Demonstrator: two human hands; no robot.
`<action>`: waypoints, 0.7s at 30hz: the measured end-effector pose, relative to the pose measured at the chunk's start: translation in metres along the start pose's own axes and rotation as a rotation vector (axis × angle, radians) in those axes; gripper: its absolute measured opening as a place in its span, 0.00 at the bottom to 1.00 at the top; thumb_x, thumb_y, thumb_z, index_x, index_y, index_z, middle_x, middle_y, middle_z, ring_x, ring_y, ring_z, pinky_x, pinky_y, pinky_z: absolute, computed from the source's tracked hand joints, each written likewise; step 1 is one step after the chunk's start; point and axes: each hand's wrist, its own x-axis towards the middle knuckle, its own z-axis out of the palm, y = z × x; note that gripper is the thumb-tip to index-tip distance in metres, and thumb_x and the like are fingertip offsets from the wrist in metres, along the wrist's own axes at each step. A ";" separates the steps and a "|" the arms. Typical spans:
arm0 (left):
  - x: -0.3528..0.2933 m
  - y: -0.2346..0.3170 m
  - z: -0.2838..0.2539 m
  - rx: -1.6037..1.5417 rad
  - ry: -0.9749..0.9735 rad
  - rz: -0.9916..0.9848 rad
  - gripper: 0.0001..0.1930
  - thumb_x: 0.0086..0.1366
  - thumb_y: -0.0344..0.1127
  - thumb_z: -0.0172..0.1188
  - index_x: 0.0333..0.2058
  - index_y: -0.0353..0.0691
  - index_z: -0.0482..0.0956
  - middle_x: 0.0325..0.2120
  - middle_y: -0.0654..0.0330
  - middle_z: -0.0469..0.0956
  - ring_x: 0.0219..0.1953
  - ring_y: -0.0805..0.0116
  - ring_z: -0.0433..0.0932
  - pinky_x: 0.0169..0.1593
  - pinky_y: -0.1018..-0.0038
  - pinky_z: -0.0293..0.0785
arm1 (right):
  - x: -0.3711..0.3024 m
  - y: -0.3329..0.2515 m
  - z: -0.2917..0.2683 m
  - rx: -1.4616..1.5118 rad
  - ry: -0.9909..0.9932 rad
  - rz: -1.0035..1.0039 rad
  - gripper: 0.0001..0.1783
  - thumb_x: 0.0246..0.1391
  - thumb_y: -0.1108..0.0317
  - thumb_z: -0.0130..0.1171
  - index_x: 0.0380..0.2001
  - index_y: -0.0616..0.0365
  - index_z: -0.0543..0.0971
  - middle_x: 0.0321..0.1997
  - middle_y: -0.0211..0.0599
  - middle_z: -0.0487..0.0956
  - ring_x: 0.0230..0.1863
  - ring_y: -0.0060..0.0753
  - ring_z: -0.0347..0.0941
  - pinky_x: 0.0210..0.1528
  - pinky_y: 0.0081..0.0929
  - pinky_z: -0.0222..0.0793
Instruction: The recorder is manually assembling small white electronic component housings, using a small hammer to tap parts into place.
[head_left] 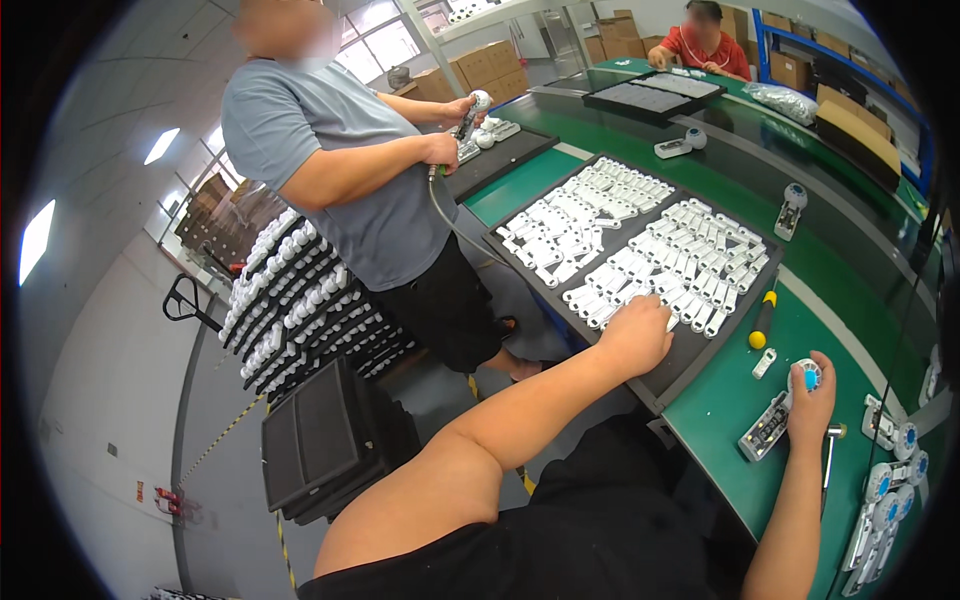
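My left hand [640, 335] reaches to the near edge of a black tray [688, 358] filled with rows of small white elongated plastic parts [690, 255]. Its fingers are closed down at the parts, and what they grip is hidden. At the right, my right hand [812, 400] grips a white handheld device [768, 428] by its round head, which has a blue centre. The device's body is tilted over the green bench, its inner parts showing. A single white part [764, 363] lies on the bench between my hands, near a yellow-and-black screwdriver [763, 320].
Several similar devices [885, 510] lie at the right edge. Two more devices, one [791, 211] nearer and one [680, 144] farther, rest on the dark belt [740, 150]. A co-worker [330, 150] at the left handles a device with a corded tool. Stacked black trays [330, 430] stand on the floor.
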 end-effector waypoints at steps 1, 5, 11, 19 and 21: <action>0.002 -0.001 0.000 -0.018 0.024 0.006 0.09 0.66 0.37 0.67 0.34 0.36 0.83 0.40 0.50 0.79 0.50 0.49 0.78 0.54 0.56 0.78 | 0.001 -0.004 -0.003 0.013 -0.016 0.023 0.24 0.64 0.60 0.67 0.58 0.61 0.78 0.57 0.43 0.81 0.59 0.42 0.78 0.64 0.36 0.70; 0.006 -0.002 0.001 -0.009 0.001 0.018 0.09 0.66 0.37 0.67 0.35 0.36 0.83 0.41 0.49 0.79 0.50 0.48 0.78 0.55 0.56 0.78 | -0.001 -0.006 0.001 0.027 -0.015 0.031 0.24 0.63 0.60 0.67 0.58 0.61 0.78 0.57 0.43 0.80 0.59 0.42 0.77 0.64 0.36 0.70; 0.010 0.001 -0.003 -0.024 -0.115 -0.034 0.08 0.67 0.35 0.65 0.36 0.37 0.84 0.41 0.48 0.80 0.50 0.47 0.78 0.55 0.57 0.78 | -0.003 -0.006 0.001 0.011 -0.006 0.014 0.24 0.63 0.61 0.67 0.57 0.61 0.78 0.57 0.44 0.80 0.58 0.43 0.77 0.64 0.36 0.70; 0.011 -0.009 -0.008 -0.083 -0.007 0.136 0.07 0.68 0.33 0.63 0.38 0.36 0.83 0.42 0.49 0.80 0.49 0.44 0.79 0.55 0.54 0.77 | 0.005 -0.005 0.005 0.014 0.060 -0.017 0.23 0.63 0.62 0.67 0.57 0.63 0.78 0.58 0.46 0.80 0.60 0.46 0.77 0.65 0.36 0.70; 0.004 -0.008 -0.012 -0.118 0.040 0.133 0.06 0.68 0.33 0.64 0.36 0.37 0.81 0.40 0.51 0.81 0.46 0.46 0.79 0.52 0.53 0.76 | 0.000 -0.007 0.006 0.054 0.095 -0.038 0.22 0.63 0.63 0.67 0.56 0.63 0.78 0.59 0.46 0.79 0.60 0.47 0.77 0.66 0.38 0.70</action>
